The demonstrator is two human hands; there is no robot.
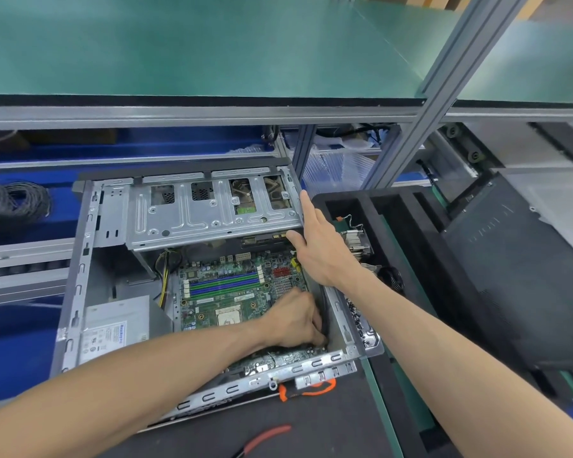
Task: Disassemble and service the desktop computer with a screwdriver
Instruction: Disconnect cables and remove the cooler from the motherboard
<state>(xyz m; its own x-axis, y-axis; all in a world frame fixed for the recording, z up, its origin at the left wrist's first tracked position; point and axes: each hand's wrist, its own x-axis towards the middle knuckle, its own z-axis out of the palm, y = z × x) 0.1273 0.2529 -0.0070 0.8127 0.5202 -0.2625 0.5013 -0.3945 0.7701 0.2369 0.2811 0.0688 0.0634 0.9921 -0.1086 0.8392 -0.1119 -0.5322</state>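
Open grey sheet-metal desktop computer case [80,276] lies on its side w/ cover off, on the dark mat-covered surface [311,421], just beside a black foam tray. Inside: green motherboard [225,292] w/ blue & green RAM slots and a bare square CPU socket. Silver drive cage [212,213] is swung up at the case's far end, tilted over the board. Grey PSU box w/ white label [113,328] sits in the case's near-left corner; yellow/black wires run from it twd the board.

Left hand [295,320] is down inside the case at the board's right edge, fingers curled against the case's right wall; they hide what they grip, so can't tell if anything is held. Right hand [315,246] is relaxed, fingers straight: index points up along the cage's right end, thumb touches the cage's underside.

Orange-and-black handled tool [306,390] lies on the surface, touching the case's near rim. Red-handled pliers [265,438] lie nearer, apart from the case. Black foam tray [411,233], right of the case, holds a finned metal heatsink [358,242]. Dark grey side panel [516,276] lies beyond the tray. Coiled grey cable bundle [14,200] lies left of the case on a blue shelf.
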